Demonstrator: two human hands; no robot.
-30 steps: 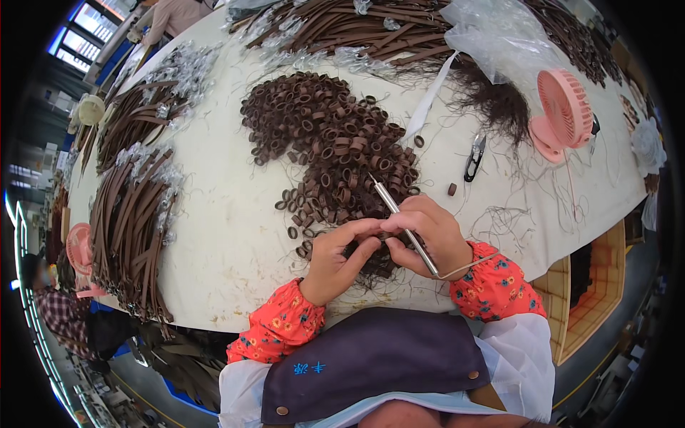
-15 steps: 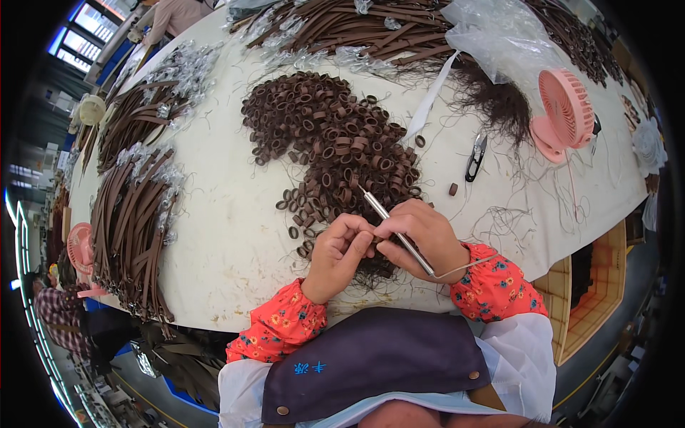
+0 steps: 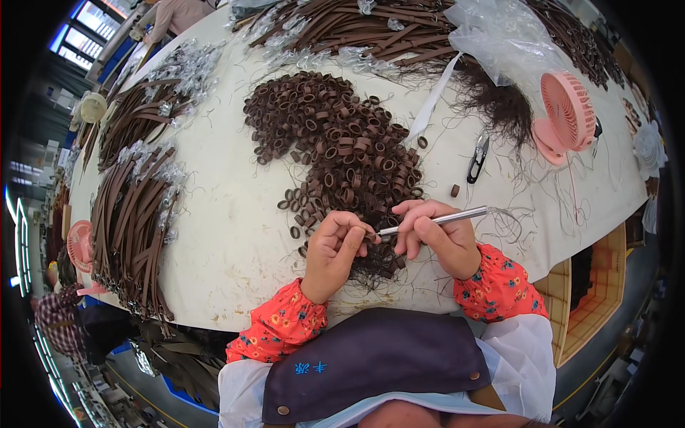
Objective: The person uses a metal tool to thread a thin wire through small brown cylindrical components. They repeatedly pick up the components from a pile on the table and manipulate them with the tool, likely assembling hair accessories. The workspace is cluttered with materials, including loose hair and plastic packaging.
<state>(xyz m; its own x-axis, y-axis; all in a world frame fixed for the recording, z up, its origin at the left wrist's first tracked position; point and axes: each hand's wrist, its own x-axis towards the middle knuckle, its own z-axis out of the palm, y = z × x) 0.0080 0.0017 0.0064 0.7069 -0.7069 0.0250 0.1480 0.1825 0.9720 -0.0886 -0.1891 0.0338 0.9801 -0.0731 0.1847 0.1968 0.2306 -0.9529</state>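
Observation:
My left hand [image 3: 334, 251] pinches a small brown strap loop [image 3: 371, 237] between thumb and fingertips, just in front of the big pile of loops. In my right hand [image 3: 444, 237] lies a slim silver pen-shaped tool [image 3: 460, 215], its tip pointing left at the loop. Whether the tip touches the loop is too small to tell. A thin cord or wire trails from the tool's rear end. Many matching loops are heaped in a brown pile [image 3: 342, 139] beyond both hands, and dark thread scraps [image 3: 367, 274] lie beneath them.
Thread snips [image 3: 478, 158] and a pink fan [image 3: 566, 114] stand to the right on the white table [image 3: 228, 235]. Brown straps [image 3: 132, 228] lie bundled on the left, with more straps [image 3: 357, 28] along the back beside clear plastic [image 3: 503, 39]. Another person [image 3: 63, 317] is at far left.
My right hand has turned the tool from a steep slant, tip up and away, to nearly level with its tip at the loop. My left hand keeps its pinch in nearly the same place.

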